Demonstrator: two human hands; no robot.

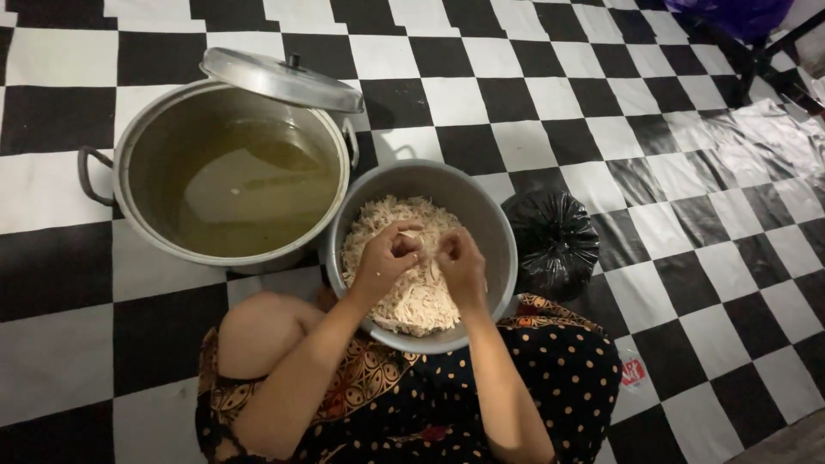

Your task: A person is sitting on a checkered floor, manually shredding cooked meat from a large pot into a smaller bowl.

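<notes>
A grey metal bowl [490, 215] rests against my lap, holding a heap of pale shredded meat [412, 296]. Both hands hover over the heap, close together. My left hand [384, 258] pinches a small piece of the meat between its fingertips. My right hand [458, 260] grips the same piece from the other side, fingers curled. The piece itself is mostly hidden by my fingers.
A large metal pot [129, 155] of yellowish broth stands to the left, its lid [279, 79] tilted on the far rim. A tied black plastic bag [553, 241] sits right of the bowl. Black-and-white checkered sheeting [601, 103] covers the floor. My knees in dotted fabric [559, 369] flank the bowl.
</notes>
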